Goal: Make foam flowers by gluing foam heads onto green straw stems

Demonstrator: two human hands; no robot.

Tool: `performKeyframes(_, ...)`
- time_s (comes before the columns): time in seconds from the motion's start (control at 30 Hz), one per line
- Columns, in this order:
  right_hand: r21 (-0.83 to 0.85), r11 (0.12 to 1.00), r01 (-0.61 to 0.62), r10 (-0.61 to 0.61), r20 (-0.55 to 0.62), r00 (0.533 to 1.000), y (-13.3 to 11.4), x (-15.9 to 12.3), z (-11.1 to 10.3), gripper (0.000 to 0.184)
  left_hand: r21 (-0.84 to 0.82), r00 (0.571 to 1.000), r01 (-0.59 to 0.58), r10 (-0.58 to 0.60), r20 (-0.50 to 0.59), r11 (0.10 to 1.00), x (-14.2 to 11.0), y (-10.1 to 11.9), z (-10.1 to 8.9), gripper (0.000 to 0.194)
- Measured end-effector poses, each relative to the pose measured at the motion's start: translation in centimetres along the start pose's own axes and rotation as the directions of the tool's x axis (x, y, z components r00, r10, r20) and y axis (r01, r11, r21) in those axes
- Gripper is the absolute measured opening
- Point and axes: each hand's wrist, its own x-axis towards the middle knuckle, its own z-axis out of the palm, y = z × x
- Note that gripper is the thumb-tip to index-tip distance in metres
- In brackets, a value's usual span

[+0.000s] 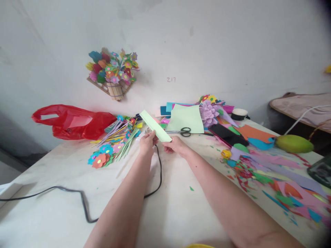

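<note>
A pale green strip of craft paper or foam (155,126), seemingly folded lengthwise, is held tilted above the table between both hands. My left hand (148,141) pinches its near long edge around the middle. At the lower right end, my right hand (176,144) grips the strip, its fingers curled underneath. Just beyond the hands lies a larger pale green sheet (187,117). Black-handled scissors (185,131) rest on that sheet's front edge, blades pointing left.
Paper flowers (102,156) and stems lie left, by a red plastic bag (74,122). On the right are a phone (227,135), a green mango (294,143) and colourful scraps (292,196). A black cable (84,203) crosses the table. A flower basket (115,90) hangs on the wall.
</note>
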Motion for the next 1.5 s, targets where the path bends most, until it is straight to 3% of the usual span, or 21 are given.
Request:
performKeyframes(0.17,0.025,1.0,0.016,-0.017,0.026,1.0,-0.1,0.2,-0.6,0.027,-0.031,0.999,-0.041,0.041,-0.027,0.999,0.2,0.0,-0.3,0.029)
performKeyframes(0.27,0.007,0.998,0.058,-0.056,-0.143,0.988,-0.5,0.6,-1.8,0.032,-0.033,0.999,-0.038,0.037,-0.033,0.999,0.3,0.0,-0.4,0.027)
performKeyframes(0.33,-0.104,0.994,0.024,-0.057,-0.334,0.941,-0.6,1.0,-2.9,0.03,-0.025,0.999,-0.026,0.025,-0.036,0.999,0.4,-0.1,-0.4,0.026)
performKeyframes(0.4,-0.339,0.939,-0.059,-0.108,-0.455,0.884,-0.4,1.3,-4.2,0.024,-0.018,0.999,-0.013,0.013,-0.034,1.0,0.5,-0.2,-0.4,0.025)
performKeyframes(0.5,-0.655,0.721,-0.228,-0.244,-0.547,0.801,0.1,1.1,-6.1,0.019,-0.005,1.0,0.01,-0.01,-0.022,1.0,0.4,-0.2,-0.3,0.024)
performKeyframes(0.67,-0.892,0.387,-0.233,-0.341,-0.373,0.863,0.9,0.3,-7.0,0.03,0.003,1.0,0.008,-0.009,0.02,1.0,0.1,-0.1,-0.1,0.023)
performKeyframes(0.77,-0.924,0.292,-0.245,-0.361,-0.344,0.867,0.7,0.0,-6.4,0.027,0.001,1.0,0.007,-0.007,0.016,1.0,-0.1,0.0,0.0,0.023)
performKeyframes(1.03,-0.942,0.227,-0.249,-0.387,-0.322,0.864,0.5,-0.1,-6.3,0.031,0.013,0.998,0.009,-0.01,0.055,1.0,-0.3,0.2,0.0,0.022)
performKeyframes(1.33,-0.958,0.128,-0.258,-0.235,-0.282,0.93,-0.7,-0.4,-5.5,0.029,0.008,0.999,0.02,-0.02,0.032,1.0,-0.5,0.4,0.2,0.019)
performKeyframes(1.5,-0.946,0.154,-0.284,-0.058,-0.296,0.953,-2.4,-1.0,-5.0,0.033,-0.002,0.999,0.038,-0.038,0.038,0.999,-0.3,0.1,0.2,0.016)
